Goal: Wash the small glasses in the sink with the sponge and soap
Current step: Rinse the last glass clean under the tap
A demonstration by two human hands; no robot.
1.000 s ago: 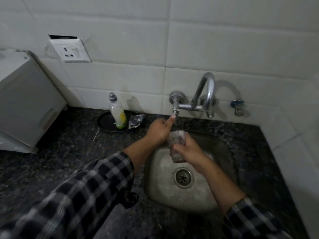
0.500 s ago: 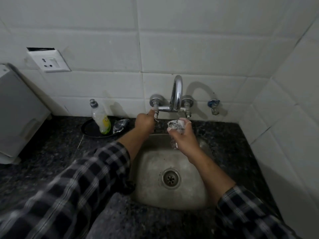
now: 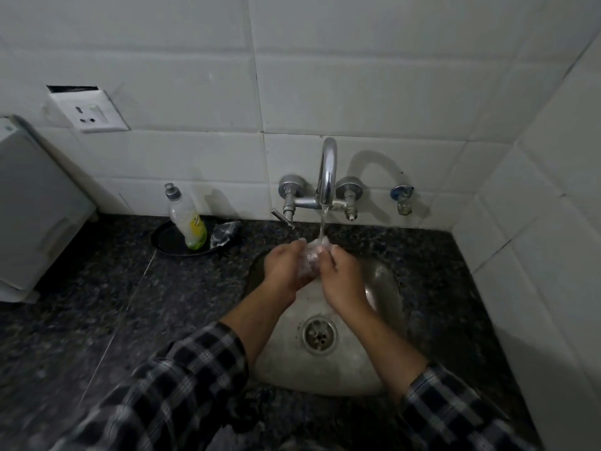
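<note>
A small clear glass (image 3: 309,259) covered in suds is held over the steel sink (image 3: 383,288), right under the running stream from the tap (image 3: 327,170). My left hand (image 3: 283,268) grips the glass from the left and my right hand (image 3: 338,278) grips it from the right; the fingers hide most of it. A soap bottle (image 3: 187,219) stands on a black dish (image 3: 166,240) left of the sink, with a dark sponge (image 3: 223,233) beside it. No other glass shows in the basin.
The dark granite counter (image 3: 97,304) surrounds the sink. A white appliance (image 3: 35,209) stands at the far left under a wall socket (image 3: 89,112). A small blue-capped valve (image 3: 402,196) sticks out of the tiles right of the tap. Tiled wall closes the right side.
My left hand left the tap handle and joined the right hand on the glass. Water now runs from the spout onto the glass.
</note>
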